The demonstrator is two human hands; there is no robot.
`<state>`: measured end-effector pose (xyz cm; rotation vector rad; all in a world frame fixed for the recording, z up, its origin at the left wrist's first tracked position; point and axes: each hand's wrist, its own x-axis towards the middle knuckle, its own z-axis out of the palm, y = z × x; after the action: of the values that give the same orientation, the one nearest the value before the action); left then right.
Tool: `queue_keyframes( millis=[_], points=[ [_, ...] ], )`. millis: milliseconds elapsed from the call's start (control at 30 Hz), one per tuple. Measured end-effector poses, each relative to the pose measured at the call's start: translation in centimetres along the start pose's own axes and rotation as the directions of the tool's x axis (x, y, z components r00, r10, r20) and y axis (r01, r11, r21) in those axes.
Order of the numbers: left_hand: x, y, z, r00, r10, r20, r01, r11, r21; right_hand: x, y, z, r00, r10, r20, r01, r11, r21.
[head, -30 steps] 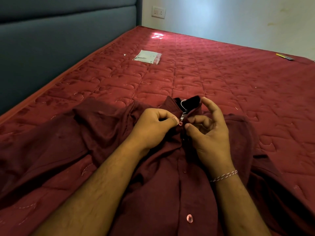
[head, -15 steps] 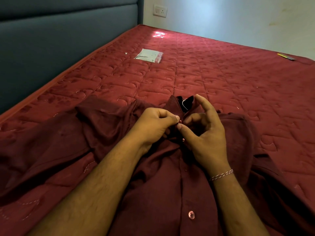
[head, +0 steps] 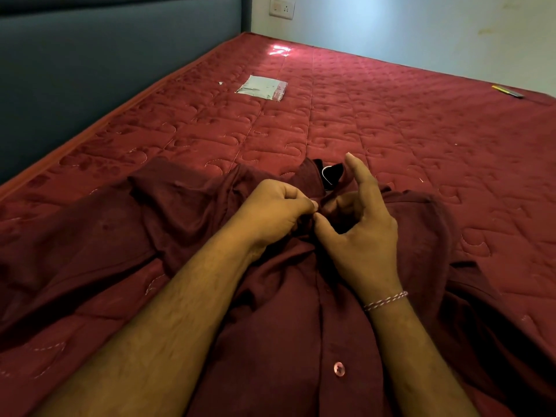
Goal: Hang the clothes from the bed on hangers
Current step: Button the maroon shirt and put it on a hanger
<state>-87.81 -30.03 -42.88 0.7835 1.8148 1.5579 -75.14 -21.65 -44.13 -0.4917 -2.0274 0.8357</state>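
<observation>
Bed (head: 391, 139), shirt (head: 270, 326), button hidden

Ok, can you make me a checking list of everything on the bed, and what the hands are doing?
Surface: red quilted bed, mostly bare.
Job's things: maroon shirt lying flat, front up; a black hanger shows at the collar; one pink button lower down is closed.
Clutter: flat packet near the headboard; a small yellow thing at the far edge, too small to tell.
Hands: left hand and right hand both pinch the shirt front just below the collar.
Cables: nothing seen.
Surroundings: blue headboard, pale wall, wall socket.
</observation>
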Motion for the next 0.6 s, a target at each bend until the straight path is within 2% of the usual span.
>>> queue_keyframes(
  millis=[133,300,433,600],
  points=[
    [0.2,-0.3,-0.4,0.996,0.063,0.065,-0.074,0.981,0.182,-0.2,-0.1,0.2,0.999,-0.035,0.013,0.036,0.996,-0.085],
    [-0.5,0.4,-0.4,0.976,0.193,0.096,-0.215,0.845,0.490,-0.3,0.1,0.8,0.999,-0.022,0.029,0.026,0.987,-0.160],
    [-1.0,1.0,-0.9,0.948,0.271,0.164,-0.316,0.764,0.563,-0.3,-0.1,1.3,0.996,-0.092,-0.021,0.087,0.981,-0.175],
    [-0.9,0.9,-1.0,0.919,0.314,0.239,-0.391,0.656,0.645,-0.3,-0.1,1.6,0.996,-0.049,-0.072,0.036,0.984,-0.173]
  ],
)
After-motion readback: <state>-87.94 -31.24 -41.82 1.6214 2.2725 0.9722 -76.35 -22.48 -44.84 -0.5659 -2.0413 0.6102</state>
